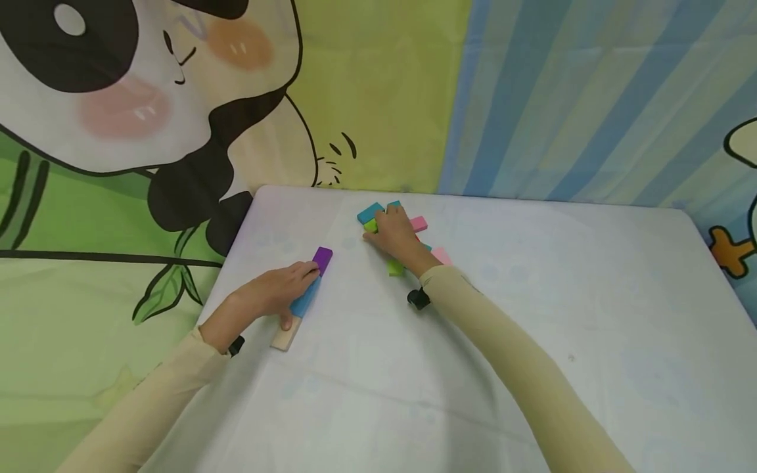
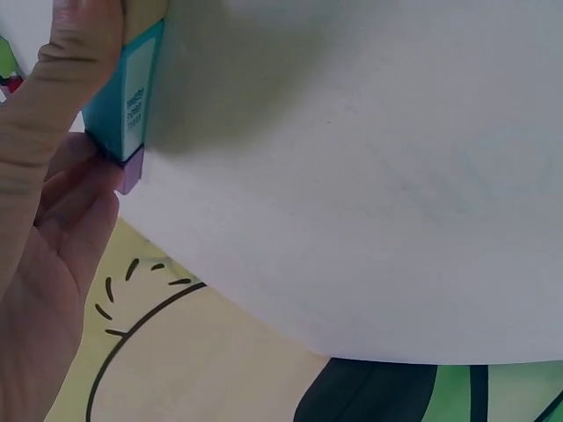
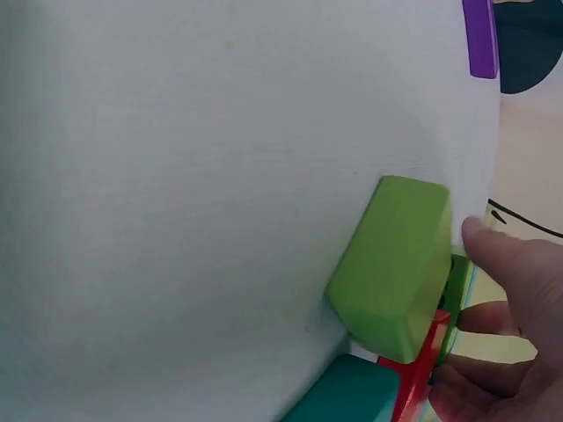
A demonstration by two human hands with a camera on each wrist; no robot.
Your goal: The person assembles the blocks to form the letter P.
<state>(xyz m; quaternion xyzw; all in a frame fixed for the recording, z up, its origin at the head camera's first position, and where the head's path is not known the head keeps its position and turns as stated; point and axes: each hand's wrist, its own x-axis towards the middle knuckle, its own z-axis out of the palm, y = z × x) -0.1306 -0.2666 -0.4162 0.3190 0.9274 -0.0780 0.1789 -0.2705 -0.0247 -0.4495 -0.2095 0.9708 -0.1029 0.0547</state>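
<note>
My left hand (image 1: pixel 276 291) lies over a row of small blocks at the table's left. It holds the blue block (image 1: pixel 306 299), thumb near one end and fingers near the other. A purple block (image 1: pixel 322 259) adjoins the far end and a plain wooden block (image 1: pixel 285 335) the near end. Farther right, my right hand (image 1: pixel 393 233) reaches over a loose heap of blocks, touching them with outstretched fingers. In the right wrist view, its thumb stands apart from a large green block (image 3: pixel 391 264), and its fingertips are beside a red block (image 3: pixel 422 365).
Around the right hand, the heap includes a blue block (image 1: pixel 369 212), a pink block (image 1: pixel 418 224), a light pink block (image 1: pixel 441 256) and a lime block (image 1: pixel 395 268). A white cloth covers the table (image 1: pixel 568 295). Behind it hangs a printed panda curtain (image 1: pixel 378 92).
</note>
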